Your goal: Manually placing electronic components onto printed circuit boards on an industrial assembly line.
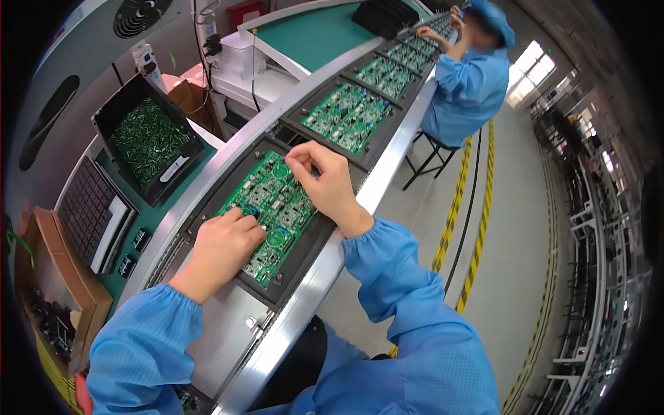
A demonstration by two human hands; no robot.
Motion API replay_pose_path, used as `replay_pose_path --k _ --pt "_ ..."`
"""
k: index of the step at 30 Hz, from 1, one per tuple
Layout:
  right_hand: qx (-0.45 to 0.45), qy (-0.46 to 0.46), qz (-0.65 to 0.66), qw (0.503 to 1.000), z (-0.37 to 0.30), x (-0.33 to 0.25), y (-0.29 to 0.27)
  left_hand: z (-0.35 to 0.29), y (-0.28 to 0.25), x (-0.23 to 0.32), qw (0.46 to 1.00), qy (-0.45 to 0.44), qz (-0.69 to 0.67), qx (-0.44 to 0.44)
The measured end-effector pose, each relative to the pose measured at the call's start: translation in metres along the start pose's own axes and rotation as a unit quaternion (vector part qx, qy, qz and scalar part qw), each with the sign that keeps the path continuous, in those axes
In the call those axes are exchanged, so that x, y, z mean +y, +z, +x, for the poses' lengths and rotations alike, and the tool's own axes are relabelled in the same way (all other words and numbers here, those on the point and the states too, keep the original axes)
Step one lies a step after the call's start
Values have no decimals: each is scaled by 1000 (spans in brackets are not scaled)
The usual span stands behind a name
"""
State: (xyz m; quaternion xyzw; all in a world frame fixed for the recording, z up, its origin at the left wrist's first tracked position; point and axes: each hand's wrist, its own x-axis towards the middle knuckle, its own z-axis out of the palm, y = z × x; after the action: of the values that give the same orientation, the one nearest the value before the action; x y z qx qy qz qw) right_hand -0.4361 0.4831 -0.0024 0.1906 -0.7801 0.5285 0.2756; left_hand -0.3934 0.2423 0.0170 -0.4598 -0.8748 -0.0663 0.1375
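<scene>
A green circuit board (285, 207), crowded with small components, lies in a black carrier frame (294, 285) on the conveyor in front of me. My left hand (225, 247) is over the board's left side, its fingers curled and fingertips down among the components. Whatever those fingers hold is hidden. At the far end of the same board is my right hand (330, 181), thumb and forefinger pinched together just above the surface. Anything in that pinch is too small to make out.
More boards (348, 116) in carriers line the conveyor ahead, where a co-worker (467, 90) in blue sits. To the left are a black bin (111, 111) of small green parts, a dark gridded tray (86, 207) and a cardboard box (86, 294). A metal rail (325, 277) edges the conveyor.
</scene>
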Motion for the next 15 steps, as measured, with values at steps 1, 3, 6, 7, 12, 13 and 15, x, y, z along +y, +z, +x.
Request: replay_pose_path --k 1,3,6,7,12,13,15 --pt "-2 6 2 1000 1 -2 3 -2 -1 -2 1000 -4 3 13" --pt "-11 11 0 1000 5 -5 2 -4 -2 -1 1000 10 19 16" --pt "-14 10 3 1000 8 -2 1 -2 -1 -2 1000 3 17 1" --pt "-13 12 10 1000 8 1 1 -2 0 -2 1000 0 16 4" --pt "-14 4 6 1000 11 4 -2 1 5 4 998 16 64 -11" --pt "-14 1 7 1000 11 6 -2 2 5 5 998 15 63 -9" --pt "-15 1 7 1000 9 1 -1 1 1 7 998 27 61 -6"
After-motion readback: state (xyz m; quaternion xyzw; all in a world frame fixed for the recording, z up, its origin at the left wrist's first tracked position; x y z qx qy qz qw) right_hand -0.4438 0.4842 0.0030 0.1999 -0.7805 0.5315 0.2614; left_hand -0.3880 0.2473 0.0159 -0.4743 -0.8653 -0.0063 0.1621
